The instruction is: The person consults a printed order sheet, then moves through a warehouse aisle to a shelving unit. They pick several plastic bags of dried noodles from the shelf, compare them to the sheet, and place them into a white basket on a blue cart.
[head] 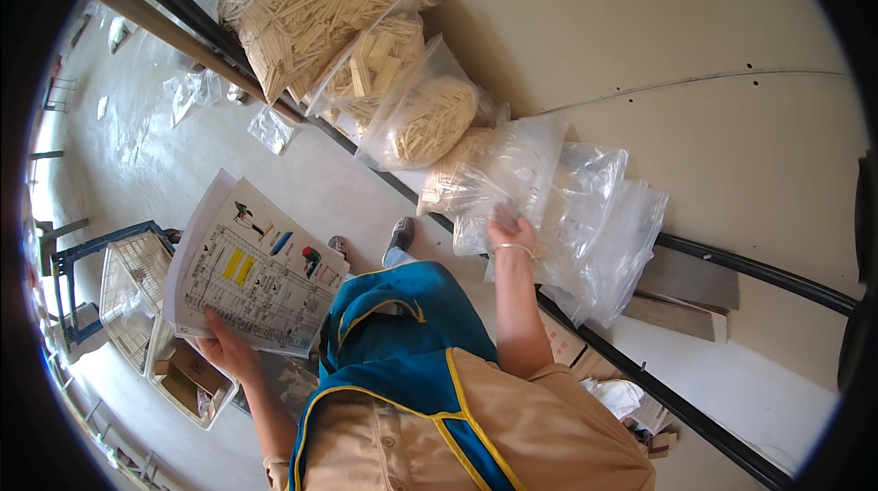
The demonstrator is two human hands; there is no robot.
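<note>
My left hand [230, 350] holds a stack of printed sheets [257, 278] by its lower edge, thumb on top. The top page bears a table with yellow-marked cells and small coloured pictures. On the shelf, my right hand [512, 229] grips a clear plastic bag [525, 155], its fingertips partly hidden by the film. Under that film lie small wooden dowels [456, 172]. More flattened clear bags [610, 237] overlap just right of this hand and hang over the shelf's black front rail [748, 271].
Bags of wooden dowels [439, 114], wooden pieces [370, 66] and many more dowels [322, 4] line the shelf against a beige panel [651, 25]. White plastic baskets [130, 292] stand on the floor at left, one containing a cardboard box [192, 374]. Loose plastic bags [271, 129] lie on the floor.
</note>
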